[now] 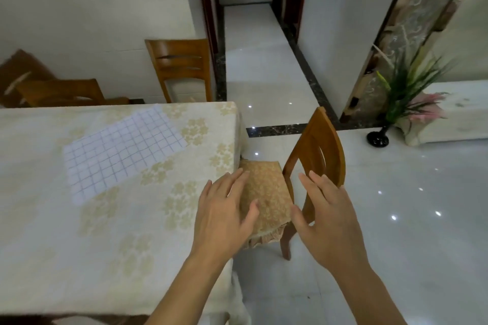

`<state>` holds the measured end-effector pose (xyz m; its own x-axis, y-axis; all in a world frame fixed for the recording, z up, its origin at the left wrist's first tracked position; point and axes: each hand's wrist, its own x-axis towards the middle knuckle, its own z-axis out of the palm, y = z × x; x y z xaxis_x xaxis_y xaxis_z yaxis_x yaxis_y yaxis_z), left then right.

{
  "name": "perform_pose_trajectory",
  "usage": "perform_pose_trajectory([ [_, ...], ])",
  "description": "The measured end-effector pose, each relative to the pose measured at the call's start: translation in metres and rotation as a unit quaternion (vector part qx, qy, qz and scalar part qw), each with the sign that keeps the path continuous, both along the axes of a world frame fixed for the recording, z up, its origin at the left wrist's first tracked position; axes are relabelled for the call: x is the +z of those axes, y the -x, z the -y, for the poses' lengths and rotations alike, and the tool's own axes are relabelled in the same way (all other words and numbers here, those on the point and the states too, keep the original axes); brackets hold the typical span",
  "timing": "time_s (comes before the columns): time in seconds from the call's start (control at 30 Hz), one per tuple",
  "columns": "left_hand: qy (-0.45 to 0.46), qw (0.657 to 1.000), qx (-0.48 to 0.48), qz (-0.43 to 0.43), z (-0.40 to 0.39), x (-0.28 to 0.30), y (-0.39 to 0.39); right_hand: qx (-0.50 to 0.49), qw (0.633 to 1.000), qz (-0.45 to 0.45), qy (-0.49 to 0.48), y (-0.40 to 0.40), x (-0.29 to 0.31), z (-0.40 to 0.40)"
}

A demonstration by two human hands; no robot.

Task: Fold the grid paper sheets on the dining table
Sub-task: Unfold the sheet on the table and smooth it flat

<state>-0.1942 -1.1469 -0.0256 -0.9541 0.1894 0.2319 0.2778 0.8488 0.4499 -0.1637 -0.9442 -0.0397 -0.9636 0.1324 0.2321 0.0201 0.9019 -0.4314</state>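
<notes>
A white grid paper sheet [120, 152] lies flat and unfolded on the cream floral-clothed dining table [52, 219], at ten o'clock from both hands. The left hand [224, 212] and right hand [328, 220] hover apart, fingers spread, holding nothing, above a wooden chair [315, 155] with a tan cushion.

Grid paper [122, 150] on table [39, 219]

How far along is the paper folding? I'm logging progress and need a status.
Nothing looks folded yet: the white grid paper sheet lies flat on the floral-clothed dining table. Nothing is in hand; the left hand and right hand hover open near the table's corner, apart from the paper. All the folding remains.
</notes>
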Motion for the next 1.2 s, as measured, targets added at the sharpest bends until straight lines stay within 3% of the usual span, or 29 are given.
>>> perform_pose_trajectory([
  [0.13,0.011,0.999,0.049,-0.007,-0.002,0.001,0.007,0.06,0.997,-0.03,0.024,0.027,0.004,-0.01],
  [0.27,0.027,0.994,0.107,-0.009,0.011,-0.006,0.014,0.102,0.995,0.0,0.021,0.061,0.005,-0.003],
  [0.63,0.005,0.955,0.295,-0.016,0.099,-0.027,0.066,0.269,0.963,0.008,-0.025,0.175,0.004,0.074],
  [1.2,0.088,0.906,0.415,-0.017,0.222,-0.062,0.118,0.457,0.886,-0.042,-0.073,0.343,-0.036,0.208],
])
